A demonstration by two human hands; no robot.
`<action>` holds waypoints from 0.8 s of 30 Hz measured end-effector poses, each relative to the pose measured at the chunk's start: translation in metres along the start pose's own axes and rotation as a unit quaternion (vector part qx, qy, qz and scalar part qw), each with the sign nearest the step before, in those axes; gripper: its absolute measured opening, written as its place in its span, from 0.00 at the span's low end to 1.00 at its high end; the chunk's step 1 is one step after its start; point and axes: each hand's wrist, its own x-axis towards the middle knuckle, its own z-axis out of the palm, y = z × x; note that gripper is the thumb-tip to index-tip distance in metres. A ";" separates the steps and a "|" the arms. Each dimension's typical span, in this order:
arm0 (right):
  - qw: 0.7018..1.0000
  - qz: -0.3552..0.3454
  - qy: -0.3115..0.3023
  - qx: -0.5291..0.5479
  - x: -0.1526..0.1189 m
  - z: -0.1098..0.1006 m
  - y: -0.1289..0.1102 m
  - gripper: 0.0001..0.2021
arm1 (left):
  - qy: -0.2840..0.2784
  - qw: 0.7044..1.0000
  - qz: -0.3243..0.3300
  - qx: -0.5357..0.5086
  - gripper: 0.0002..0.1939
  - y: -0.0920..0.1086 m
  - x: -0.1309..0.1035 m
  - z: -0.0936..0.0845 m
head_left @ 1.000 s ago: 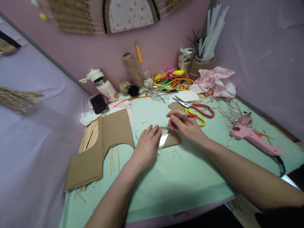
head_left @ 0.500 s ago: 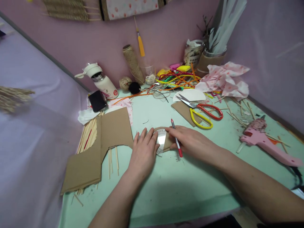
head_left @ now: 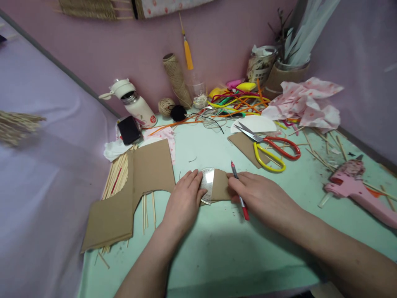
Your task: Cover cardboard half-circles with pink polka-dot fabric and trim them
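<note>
A clear semicircular protractor [head_left: 208,184] lies on a small brown cardboard piece [head_left: 221,186] with a curved edge, in the middle of the table. My left hand [head_left: 186,194] holds the protractor down, thumb on its face and fingers along its left side; the ends of some fingers are hidden. My right hand [head_left: 257,194] grips a red pen [head_left: 243,207], its capless-looking end pointing away from me. The fingertips of that hand also touch the right edge of the cardboard piece.
Scissors [head_left: 260,140] lie beyond my right hand on a cardboard scrap [head_left: 245,147]. A pink glue gun [head_left: 356,188] rests at the right. Large cut cardboard [head_left: 151,165] covers wooden sticks [head_left: 117,171] at the left. A bottle [head_left: 141,107], twine roll [head_left: 176,78] and coloured strips [head_left: 238,99] line the back.
My right hand has moved right with the pen, towards the right edge of the cardboard piece. More of the cardboard now shows between my hands. The view has shifted slightly.
</note>
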 end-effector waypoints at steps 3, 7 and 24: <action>1.000 -0.010 0.005 0.025 -0.001 -0.001 0.002 0.08 | 0.015 1.000 -0.002 -0.008 0.20 0.003 -0.004 -0.001; 0.999 -0.018 0.014 0.047 -0.002 -0.002 0.004 0.10 | 0.031 0.999 -0.019 0.020 0.20 0.011 -0.011 0.001; 0.999 -0.007 -0.012 0.043 -0.003 -0.001 0.002 0.07 | -0.035 0.999 0.028 0.010 0.29 0.017 -0.009 0.004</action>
